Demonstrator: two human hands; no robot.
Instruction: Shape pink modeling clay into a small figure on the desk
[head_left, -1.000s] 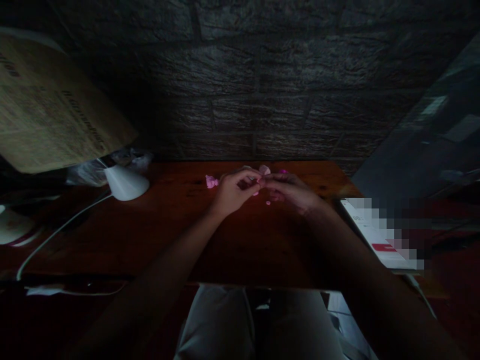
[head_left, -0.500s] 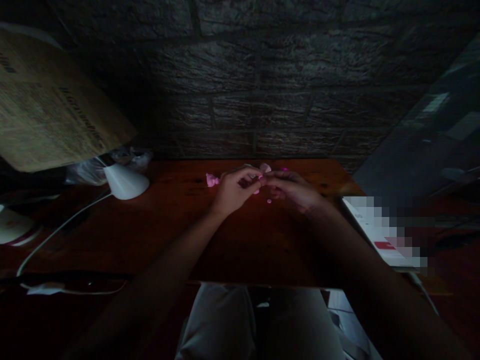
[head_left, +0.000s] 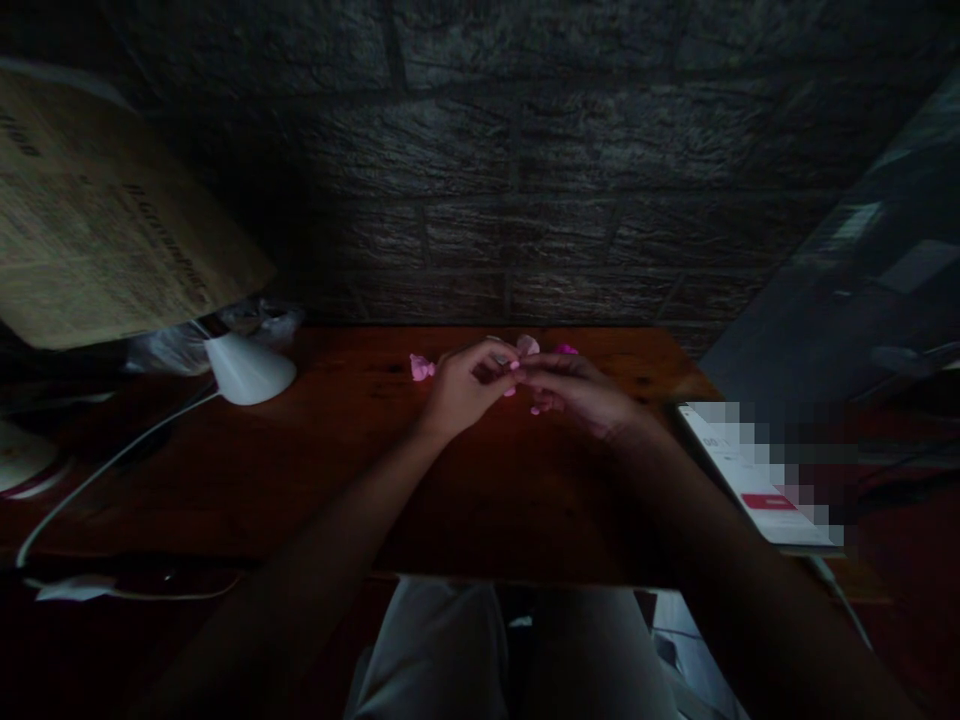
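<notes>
My left hand point(head_left: 469, 388) is closed in a pinch, thumb and index finger on a small pink lump point(head_left: 514, 366) that looks like modelling clay. Fingertips of my right hand point(head_left: 574, 388) meet the same lump from the right, also pinched together. Just left of the hands lies a crumpled pink piece point(head_left: 421, 367). Behind the fingers are a pale pink piece point(head_left: 528, 345) and a brighter magenta piece point(head_left: 567, 350), both partly covered. Under the hands a tiny pink bit point(head_left: 535, 410) rests on the wooden table point(head_left: 495, 490).
A white cone-shaped lamp base point(head_left: 251, 368) with a cable stands at the left, below a printed paper shade or bag point(head_left: 112, 220). On the right lies a lit tablet or phone point(head_left: 750, 480), partly pixelated. A dark brick-patterned wall point(head_left: 465, 160) closes off the back.
Both hands stay together in nearly the same place, with small finger shifts around the pink lump. The whole view has moved slightly.
</notes>
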